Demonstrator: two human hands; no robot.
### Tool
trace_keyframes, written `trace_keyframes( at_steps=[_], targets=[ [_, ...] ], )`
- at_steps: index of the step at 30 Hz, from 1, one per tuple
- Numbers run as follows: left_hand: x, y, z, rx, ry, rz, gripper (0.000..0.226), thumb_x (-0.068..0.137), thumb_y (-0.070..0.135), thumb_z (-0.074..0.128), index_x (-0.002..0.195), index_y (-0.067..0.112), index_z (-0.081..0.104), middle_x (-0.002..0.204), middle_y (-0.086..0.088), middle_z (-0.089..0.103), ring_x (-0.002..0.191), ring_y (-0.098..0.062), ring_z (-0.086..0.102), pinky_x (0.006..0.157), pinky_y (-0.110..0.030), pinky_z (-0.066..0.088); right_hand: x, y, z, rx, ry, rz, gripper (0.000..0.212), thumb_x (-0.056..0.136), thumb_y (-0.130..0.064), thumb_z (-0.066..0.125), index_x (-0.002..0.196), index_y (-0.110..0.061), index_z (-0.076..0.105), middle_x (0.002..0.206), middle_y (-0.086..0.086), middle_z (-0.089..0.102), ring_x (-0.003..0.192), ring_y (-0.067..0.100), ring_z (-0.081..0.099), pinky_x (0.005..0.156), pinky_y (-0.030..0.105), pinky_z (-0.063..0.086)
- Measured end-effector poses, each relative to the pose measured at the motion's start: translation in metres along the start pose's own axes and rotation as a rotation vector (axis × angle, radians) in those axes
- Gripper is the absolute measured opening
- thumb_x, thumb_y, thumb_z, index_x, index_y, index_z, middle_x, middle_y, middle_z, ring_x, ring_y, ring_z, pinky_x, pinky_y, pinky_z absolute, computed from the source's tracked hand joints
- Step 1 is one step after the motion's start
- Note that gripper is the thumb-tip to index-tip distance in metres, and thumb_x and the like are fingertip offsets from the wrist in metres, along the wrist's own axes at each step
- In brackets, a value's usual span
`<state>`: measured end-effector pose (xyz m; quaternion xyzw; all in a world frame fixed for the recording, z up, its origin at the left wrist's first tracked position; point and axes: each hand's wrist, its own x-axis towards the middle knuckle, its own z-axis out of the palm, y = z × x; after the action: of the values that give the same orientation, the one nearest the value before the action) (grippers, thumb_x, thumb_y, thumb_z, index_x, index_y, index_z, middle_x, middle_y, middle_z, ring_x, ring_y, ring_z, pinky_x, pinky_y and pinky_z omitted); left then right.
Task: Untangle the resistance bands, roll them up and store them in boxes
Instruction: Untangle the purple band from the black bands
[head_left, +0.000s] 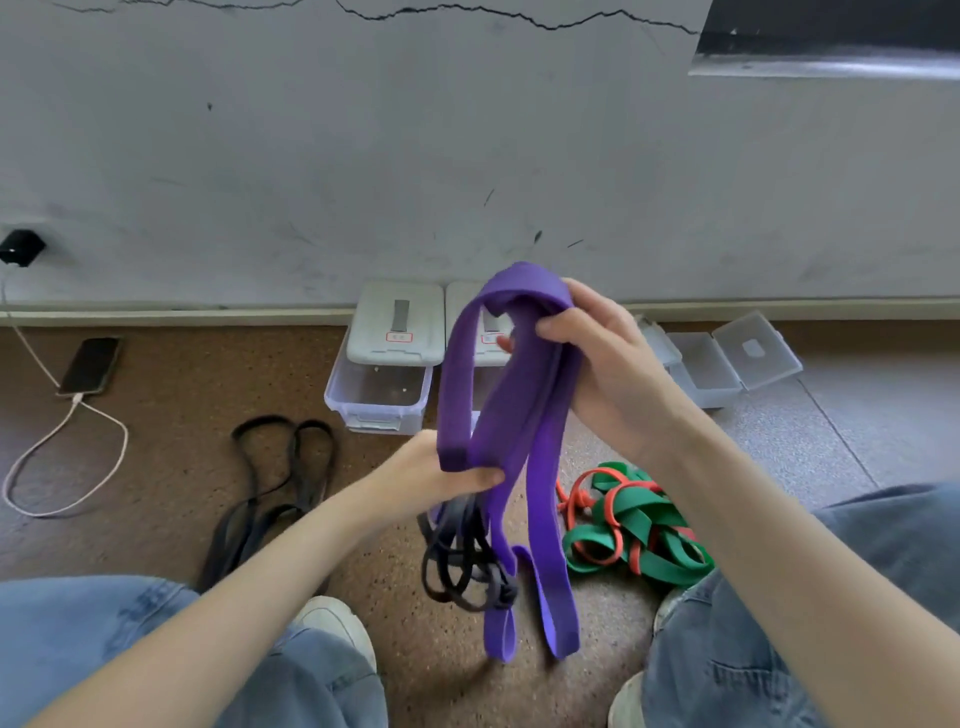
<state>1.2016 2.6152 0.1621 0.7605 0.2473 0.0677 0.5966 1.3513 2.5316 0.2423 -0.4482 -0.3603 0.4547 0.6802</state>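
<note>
I see a speckled brown floor (156, 467) that meets a scuffed grey wall (363, 156), with a paler grey stretch of floor off to the right. Against the wall stand two clear plastic boxes with white lids; the left box (379, 389) has its lid (397, 325) sitting askew on top, and nothing shows inside it. The second box (462, 312) is mostly hidden behind the band. Further right lies a smaller clear case (727, 364) with its lid hinged open, apparently empty, though it is hard to tell.

The purple band (519, 415) is held up in front of the boxes. My right hand (597, 353) grips its folded top, fingers curled round it. My left hand (436, 473) pinches a lower fold, and the loops hang down between my knees.

A dark grey band (462, 561) dangles tangled by the purple one. A green and red tangle (634, 525) lies on the floor to the right, a black band (280, 478) to the left. A phone (91, 366) on a cable lies near the wall.
</note>
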Motion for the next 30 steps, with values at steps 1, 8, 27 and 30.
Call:
trace_keyframes(
  at_steps=[1,8,27,30],
  targets=[
    [0.002,0.002,-0.007,0.043,0.024,0.007,0.006,0.081,0.022,0.07,0.085,0.026,0.068,0.078,0.013,0.071,0.074,0.003,0.065,0.064,-0.01,0.048,0.002,-0.002,-0.006,0.003,0.051,-0.009,0.016,0.077,-0.004,0.052,0.088,-0.011,0.062,0.08,0.007,0.054,0.081,0.025,0.047,0.071,0.035,0.044],
    [-0.003,0.024,-0.04,-0.232,0.367,-0.091,0.011,0.083,0.022,0.066,0.083,0.012,0.069,0.067,0.001,0.072,0.06,-0.008,0.064,0.054,-0.015,0.046,0.011,0.009,-0.025,-1.091,0.232,0.236,0.055,0.085,-0.021,0.061,0.134,-0.013,0.038,0.127,0.008,0.045,0.112,0.024,0.048,0.094,0.037,0.043],
    [-0.002,0.051,-0.023,-0.39,0.31,-0.255,0.011,0.086,0.014,0.063,0.092,0.006,0.067,0.071,-0.002,0.071,0.065,-0.012,0.065,0.056,-0.023,0.05,-0.031,0.087,-0.027,-0.826,-0.38,0.831,0.042,0.075,-0.016,0.076,0.111,-0.018,0.055,0.111,0.007,0.067,0.103,0.026,0.065,0.091,0.045,0.052],
    [0.0,0.045,-0.033,-0.197,0.404,-0.237,0.007,0.087,0.015,0.062,0.093,0.012,0.064,0.076,-0.001,0.07,0.069,-0.013,0.066,0.055,-0.022,0.051,-0.024,0.075,-0.031,-0.908,-0.345,0.907,0.041,0.077,-0.016,0.072,0.114,-0.007,0.057,0.105,0.016,0.068,0.093,0.03,0.069,0.08,0.042,0.057]
  ],
)
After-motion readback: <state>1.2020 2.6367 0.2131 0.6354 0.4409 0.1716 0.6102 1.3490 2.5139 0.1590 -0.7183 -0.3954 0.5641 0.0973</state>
